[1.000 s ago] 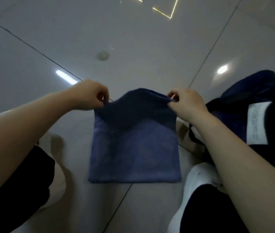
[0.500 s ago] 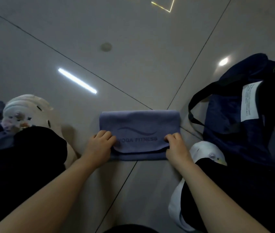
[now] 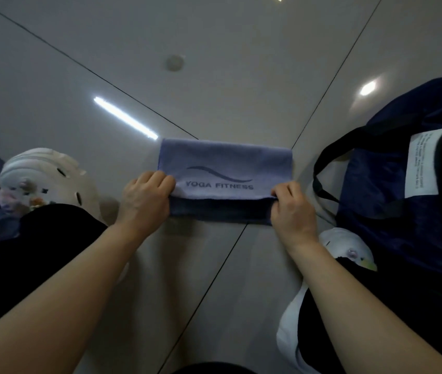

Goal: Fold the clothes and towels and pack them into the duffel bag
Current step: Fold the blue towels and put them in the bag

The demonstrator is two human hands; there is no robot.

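Two hands at the folded towel (image 3: 225,168), which lies flat on the tiled floor (image 3: 214,63). Left hand (image 3: 144,201) pinches the near-left corner of the top layer; right hand (image 3: 292,209) pinches the near-right corner. "YOGA FITNESS" print faces up. Navy duffel bag (image 3: 392,190) sits just right of the towel, near the right hand, not touching.

Both forearms are bare, with no sleeves showing. The legs wear black trousers (image 3: 39,255). On the feet are pale clogs with holes, the left clog (image 3: 50,179) carrying small charms, the right clog (image 3: 346,247) too.
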